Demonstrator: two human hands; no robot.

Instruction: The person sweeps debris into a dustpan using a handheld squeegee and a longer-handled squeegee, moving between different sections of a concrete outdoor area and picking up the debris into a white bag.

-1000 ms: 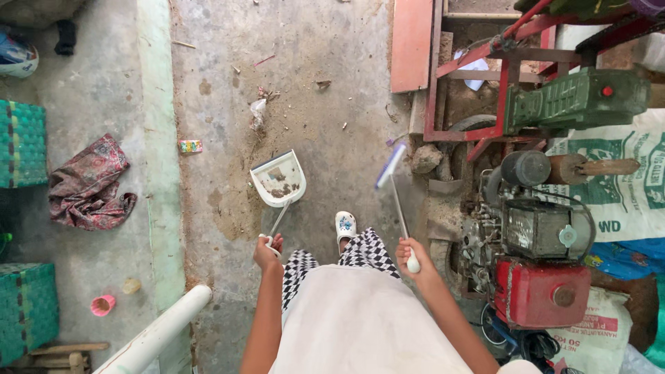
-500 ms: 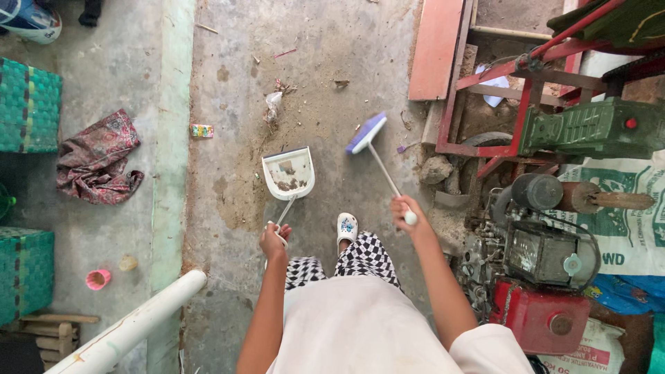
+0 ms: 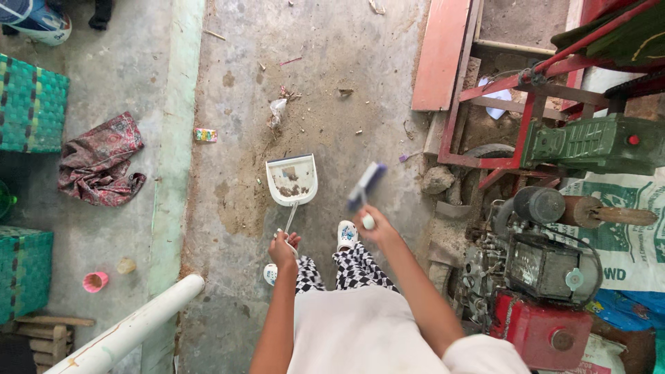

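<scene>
Dusty concrete floor (image 3: 332, 41) lies ahead, so we keep our left hand (image 3: 284, 247) gripping the dustpan (image 3: 292, 179) flat while our right hand (image 3: 374, 227), clasping the brush (image 3: 366, 185), sweeps low towards it.

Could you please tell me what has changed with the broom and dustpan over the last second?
The right hand swung the broom from beside the machine leftward, its head now near the dustpan. The left hand keeps holding the dustpan's handle; the pan, with dirt in it, stays on the floor.
</scene>
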